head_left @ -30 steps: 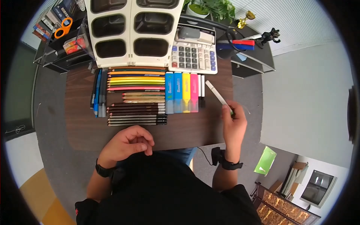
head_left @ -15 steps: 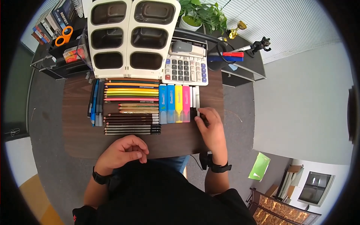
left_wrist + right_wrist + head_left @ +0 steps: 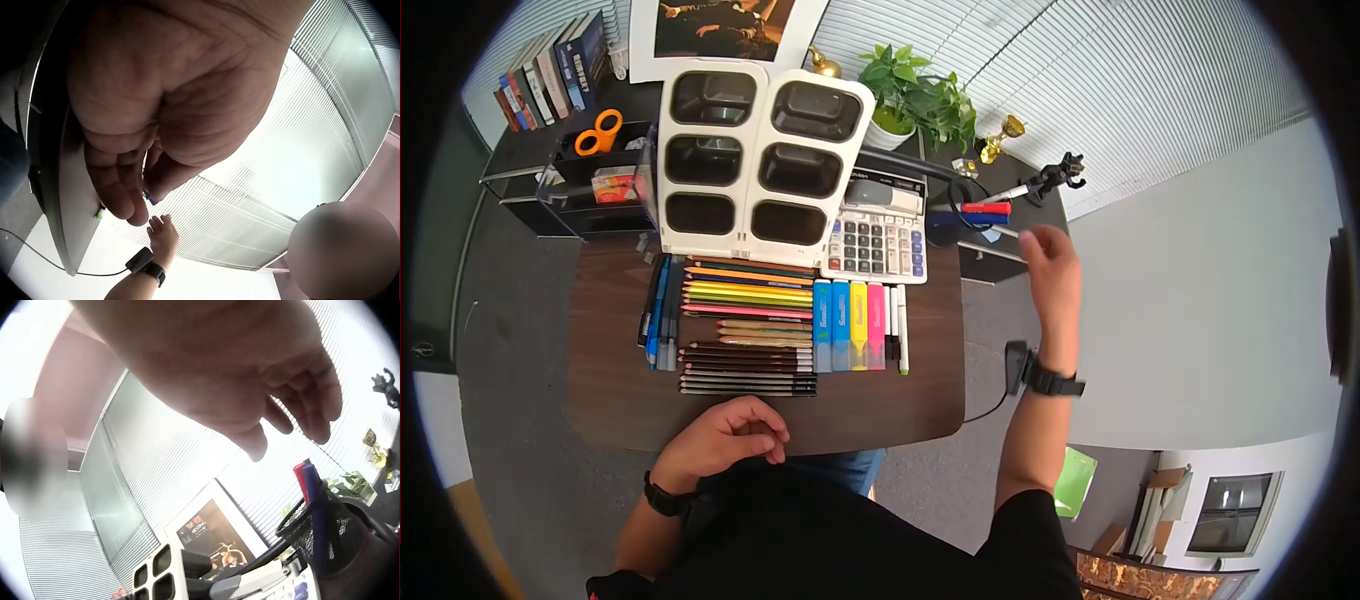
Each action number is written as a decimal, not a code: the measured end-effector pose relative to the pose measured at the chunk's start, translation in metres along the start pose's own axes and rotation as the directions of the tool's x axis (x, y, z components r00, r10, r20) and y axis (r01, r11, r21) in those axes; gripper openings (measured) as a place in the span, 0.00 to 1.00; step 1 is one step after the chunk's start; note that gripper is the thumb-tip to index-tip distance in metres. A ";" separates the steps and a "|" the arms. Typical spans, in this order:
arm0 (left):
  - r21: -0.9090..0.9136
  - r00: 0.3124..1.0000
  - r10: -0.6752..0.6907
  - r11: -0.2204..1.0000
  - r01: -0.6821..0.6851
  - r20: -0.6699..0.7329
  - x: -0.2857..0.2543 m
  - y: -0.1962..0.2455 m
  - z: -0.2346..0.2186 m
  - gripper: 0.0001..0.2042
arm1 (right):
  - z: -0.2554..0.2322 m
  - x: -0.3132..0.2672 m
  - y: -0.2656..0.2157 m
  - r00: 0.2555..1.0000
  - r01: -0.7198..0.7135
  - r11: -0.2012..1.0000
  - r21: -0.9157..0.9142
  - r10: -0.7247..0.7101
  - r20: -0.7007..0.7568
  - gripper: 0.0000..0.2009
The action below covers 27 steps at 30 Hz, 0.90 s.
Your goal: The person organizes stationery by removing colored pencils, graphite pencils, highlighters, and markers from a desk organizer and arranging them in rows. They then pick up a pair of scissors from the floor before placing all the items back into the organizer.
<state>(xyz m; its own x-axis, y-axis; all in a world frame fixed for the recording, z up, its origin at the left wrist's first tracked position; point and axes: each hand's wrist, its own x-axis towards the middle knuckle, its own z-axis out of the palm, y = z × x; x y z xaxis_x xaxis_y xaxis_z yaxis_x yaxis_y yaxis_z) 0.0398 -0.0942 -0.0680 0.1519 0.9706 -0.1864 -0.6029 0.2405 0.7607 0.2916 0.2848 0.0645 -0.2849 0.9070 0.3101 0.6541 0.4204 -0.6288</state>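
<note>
In the head view my left hand (image 3: 730, 435) rests loosely curled by the desk's front edge, holding nothing, below the grey pencils (image 3: 748, 384). My right hand (image 3: 1055, 275) is raised past the desk's right side with nothing in its fingers; in the right wrist view its fingers hang relaxed above the mesh pen holder (image 3: 334, 531) with red and blue pens (image 3: 315, 487). A white pen with a green tip (image 3: 903, 330) lies upright in the row, right of two white-and-black pens (image 3: 891, 325) and the pink highlighter (image 3: 876, 325). Coloured pencils (image 3: 748, 297) lie in rows to the left.
Behind the rows stand a white tray with dark compartments (image 3: 740, 247) and a calculator (image 3: 878, 247). A black organizer with orange scissors (image 3: 599, 133) is at the back left. A potted plant (image 3: 892, 125) and a gold trophy (image 3: 1003, 137) stand at the back.
My right hand has set the white pen down beside the others, let go, and moved up and to the right. My left hand has kept its pose. The head view has shifted.
</note>
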 end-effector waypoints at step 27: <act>-0.397 0.996 0.080 0.913 -0.090 -0.042 -0.020 0.032 0.045 0.20 | 0.014 -0.169 -0.167 0.109 0.903 0.272 0.332 -0.894 0.435 0.13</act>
<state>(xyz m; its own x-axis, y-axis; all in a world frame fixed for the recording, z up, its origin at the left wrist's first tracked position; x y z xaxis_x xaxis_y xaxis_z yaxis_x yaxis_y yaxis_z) 0.0531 -0.1060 -0.0123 0.0704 0.9860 -0.1512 -0.8752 0.1338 0.4649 0.2208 0.0611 0.1072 -0.9207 -0.2663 0.2853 -0.3119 0.9415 -0.1278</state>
